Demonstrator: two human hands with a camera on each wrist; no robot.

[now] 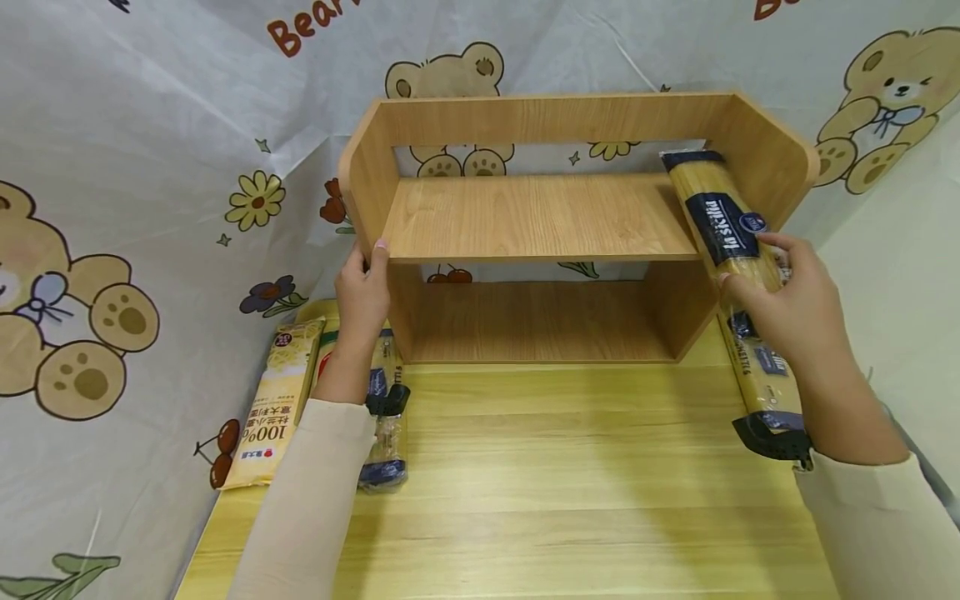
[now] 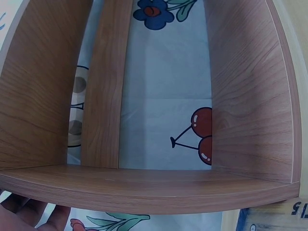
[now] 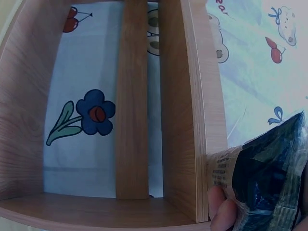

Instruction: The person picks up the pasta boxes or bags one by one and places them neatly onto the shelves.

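Observation:
A pack of spaghetti (image 1: 722,223) with a dark blue label is in my right hand (image 1: 798,308), thumb on one side and fingers on the other. Its far end reaches over the right end of the upper board of a two-tier wooden shelf (image 1: 525,218), beside the side panel; the near end sticks out past the front edge. Whether the pack touches the board I cannot tell. My left hand (image 1: 363,292) grips the shelf's left side panel, thumb in front; its fingers (image 2: 31,211) show beyond that panel in the left wrist view. The pack (image 3: 262,187) also shows in the right wrist view.
Left of the shelf lie a yellow pasta pack (image 1: 273,404) and a blue-labelled spaghetti pack (image 1: 386,446), partly behind my left arm. Another spaghetti pack (image 1: 761,375) lies right of the shelf, under my right hand. A bear-print cloth (image 1: 187,167) hangs behind the wooden table (image 1: 555,483).

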